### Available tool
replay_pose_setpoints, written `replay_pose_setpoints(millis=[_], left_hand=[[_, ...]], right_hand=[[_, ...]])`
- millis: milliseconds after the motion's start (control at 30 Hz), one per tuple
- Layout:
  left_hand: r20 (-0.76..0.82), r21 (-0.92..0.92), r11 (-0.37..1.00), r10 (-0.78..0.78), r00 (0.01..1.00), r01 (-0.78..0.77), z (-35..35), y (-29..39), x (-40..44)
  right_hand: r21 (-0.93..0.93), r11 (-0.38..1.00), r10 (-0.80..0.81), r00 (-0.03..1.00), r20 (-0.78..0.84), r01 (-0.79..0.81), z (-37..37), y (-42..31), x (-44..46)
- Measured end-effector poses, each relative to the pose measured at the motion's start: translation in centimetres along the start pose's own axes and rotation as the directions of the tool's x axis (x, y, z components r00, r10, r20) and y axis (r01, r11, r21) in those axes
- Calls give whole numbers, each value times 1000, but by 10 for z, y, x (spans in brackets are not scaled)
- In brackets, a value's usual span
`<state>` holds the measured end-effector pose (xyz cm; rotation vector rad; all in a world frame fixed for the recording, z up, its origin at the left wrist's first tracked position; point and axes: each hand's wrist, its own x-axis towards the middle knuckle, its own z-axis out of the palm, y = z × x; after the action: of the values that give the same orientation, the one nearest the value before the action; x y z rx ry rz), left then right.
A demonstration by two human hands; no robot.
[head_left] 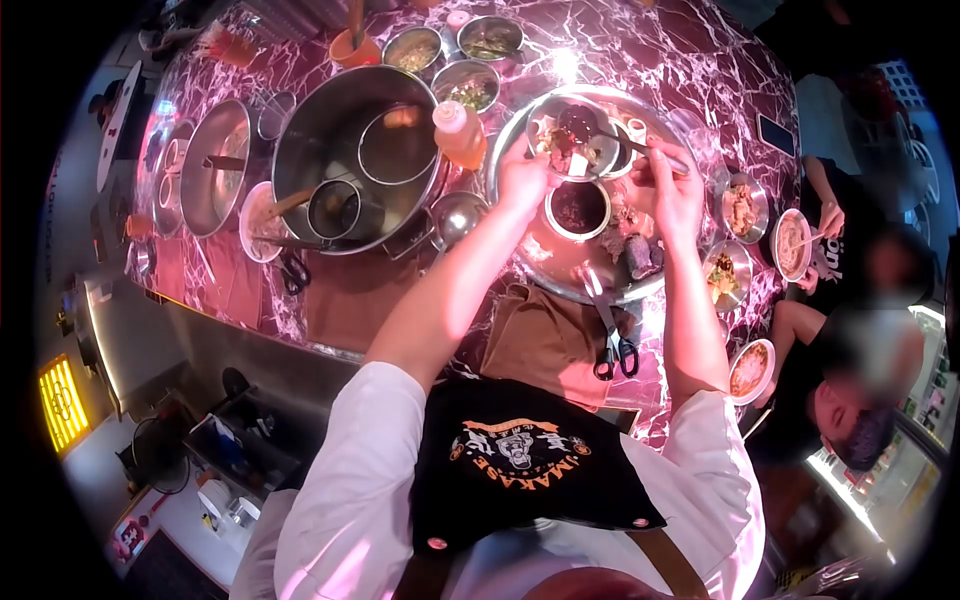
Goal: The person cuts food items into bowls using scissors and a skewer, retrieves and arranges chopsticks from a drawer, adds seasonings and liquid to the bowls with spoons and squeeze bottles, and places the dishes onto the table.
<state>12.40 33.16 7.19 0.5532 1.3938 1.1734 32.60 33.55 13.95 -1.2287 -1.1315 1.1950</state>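
Note:
My left hand [525, 182] grips the near left side of a small bowl [606, 160] with chopped food in it, lifted over a large round metal tray [514, 262]. With its fingers closed round the handle, my right hand [676, 195] holds a spoon [625, 141]; dark red sauce sits in the spoon's head above the bowl. Below, on the tray, stands a white-rimmed cup [549, 213] of dark sauce. Pieces of meat [628, 215] and a dark chunk [641, 258] lie beside it. Black-handled scissors [615, 345] rest across the tray's near rim.
Left of the tray stand a squeeze bottle [460, 140], a ladle [460, 217] and a big pot [287, 160]. Several metal containers [491, 38] sit behind. Two food bowls [740, 210] and a phone [776, 134] lie right. Nearby people hold bowls [793, 247] at the table's right edge.

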Motion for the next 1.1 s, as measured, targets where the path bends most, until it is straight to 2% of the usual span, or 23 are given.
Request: replay_pose_setpoints(millis=[167, 233, 300, 367, 433, 500, 567, 600, 633, 700, 800, 900, 967, 1100], left_hand=[[48, 50, 998, -39, 998, 36, -6, 2, -10], [69, -24, 996, -82, 994, 84, -11, 3, -14], [100, -47, 996, -67, 993, 72, -14, 4, -15], [112, -119, 982, -130, 985, 143, -15, 7, -12], [115, -120, 983, -127, 985, 141, -11, 6, -6], [115, -190, 971, -123, 986, 144, -5, 7, 1], [109, -179, 975, -109, 988, 128, 2, 10, 8], [104, -167, 979, -103, 989, 120, 4, 14, 11], [100, -154, 982, -95, 990, 110, 9, 18, 16], [85, -126, 989, -66, 994, 76, 19, 25, 34], [23, -124, 992, 4, 1000, -1, 50, 54, 60], [5, -165, 984, 66, 998, -64, 88, 58, 124], [-54, -174, 985, -29, 998, 19, 123, 61, 191], [-34, -214, 974, -76, 997, 67, 151, 54, 260]], right_hand=[[-13, 999, -51, 998, 41, 52, 5, 0, -1], [-160, 977, -133, 990, 46, 139, -1, -1, -1], [-157, 975, -148, 987, 54, 155, -11, -1, -4], [-153, 973, -166, 984, 63, 174, -18, -2, -9], [-291, 917, -261, 962, 83, 274, -24, -4, -15], [-273, 924, -246, 963, 110, 268, -29, -6, -18], [-445, 745, -444, 867, 224, 497, -33, -7, -15], [-426, 739, -514, 845, 144, 522, -32, -8, -14], [-425, 736, -524, 841, 134, 526, -33, -7, -13], [-354, 873, -418, 888, -191, 335, -38, 2, -9], [-336, 921, -306, 896, -321, 195, -55, 40, -6], [-331, 943, -72, 950, -303, -34, -48, 67, -14], [-425, 905, -133, 966, -222, 27, -35, 82, -12], [-470, 882, -105, 980, -167, 14, -25, 75, -2]])
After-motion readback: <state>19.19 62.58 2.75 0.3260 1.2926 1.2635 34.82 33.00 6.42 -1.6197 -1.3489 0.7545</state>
